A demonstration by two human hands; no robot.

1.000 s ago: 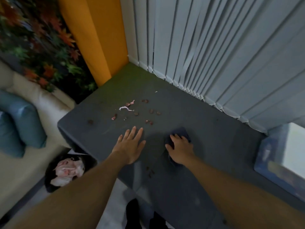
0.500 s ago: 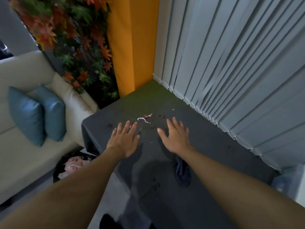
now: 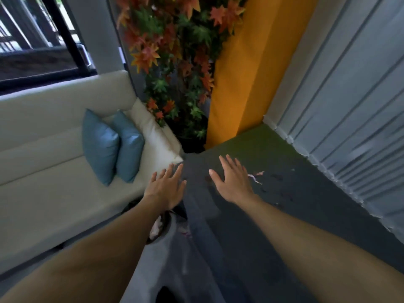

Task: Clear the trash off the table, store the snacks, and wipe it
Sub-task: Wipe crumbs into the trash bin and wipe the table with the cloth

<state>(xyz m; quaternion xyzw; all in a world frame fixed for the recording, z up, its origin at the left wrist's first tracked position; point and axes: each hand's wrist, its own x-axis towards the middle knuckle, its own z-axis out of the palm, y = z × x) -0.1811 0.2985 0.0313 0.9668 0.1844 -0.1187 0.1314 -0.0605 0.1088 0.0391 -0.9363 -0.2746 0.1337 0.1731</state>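
A dark grey table runs from the yellow pillar toward me. Small scraps lie on it: a pale pinkish peel and several dark brown crumbs. My right hand is flat over the table with fingers straight, just left of the peel, holding nothing. My left hand hovers with fingers spread at the table's left edge, above the gap beside the sofa, also empty. The wiping cloth is not in view.
A black trash bin with pale rubbish stands on the floor under my left wrist. A cream sofa with two blue cushions is at left. Grey vertical blinds line the table's right side; leafy decoration behind.
My right hand let go of the dark cloth and moved forward to the scraps. My left hand drifted left to the table edge. The view swung left and up; the cloth left the view.
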